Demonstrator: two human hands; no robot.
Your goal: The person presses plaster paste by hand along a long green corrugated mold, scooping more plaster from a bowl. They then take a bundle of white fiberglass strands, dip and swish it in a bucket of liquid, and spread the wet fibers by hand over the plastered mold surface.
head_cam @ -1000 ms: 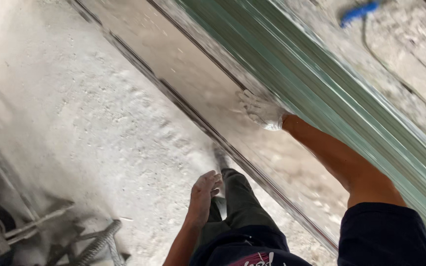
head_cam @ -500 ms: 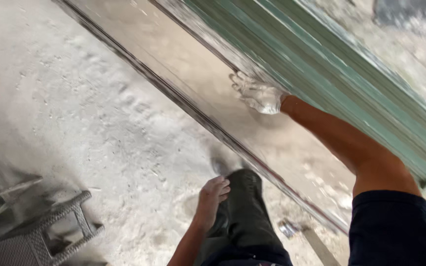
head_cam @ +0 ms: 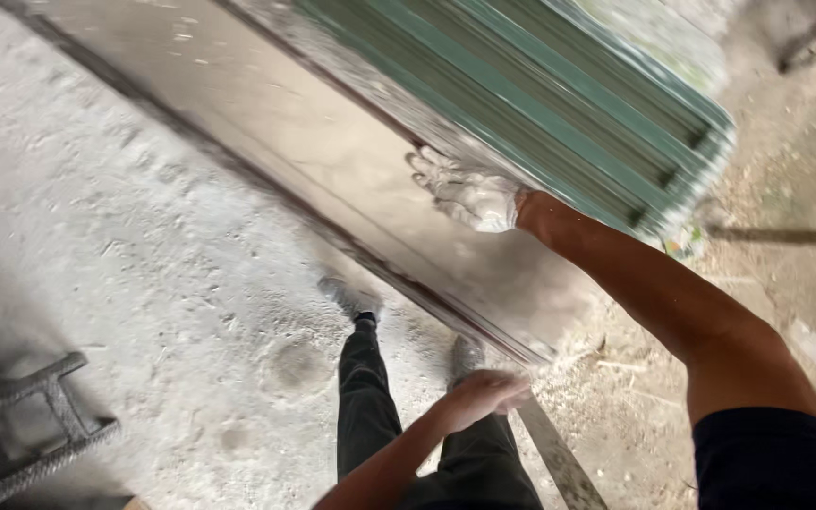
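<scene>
A stack of long glass sheets (head_cam: pixel 540 104) with green edges leans across the top of the head view, its end corner at the right. In front of it stands a large dusty pale sheet (head_cam: pixel 266 132). My right hand (head_cam: pixel 469 194), in a white glove, lies flat against this sheet just under the stack, fingers spread. My left hand (head_cam: pixel 479 395) is bare and blurred. It hangs loosely curled over my dark trouser leg (head_cam: pixel 365 406) and holds nothing. Both my shoes (head_cam: pixel 351 297) are on the floor near the sheet's bottom edge.
The dusty concrete floor (head_cam: pixel 144 264) fills the left side. A grey metal frame (head_cam: pixel 25 425) lies at the lower left. A flat pale strip (head_cam: pixel 559 463) lies on the ground by my right foot. Bare dirt with debris (head_cam: pixel 786 217) is on the right.
The view has moved along the stack, and its end corner now shows. My gloved right hand stays against the sheet. My left hand has swung forward and to the right over my leg.
</scene>
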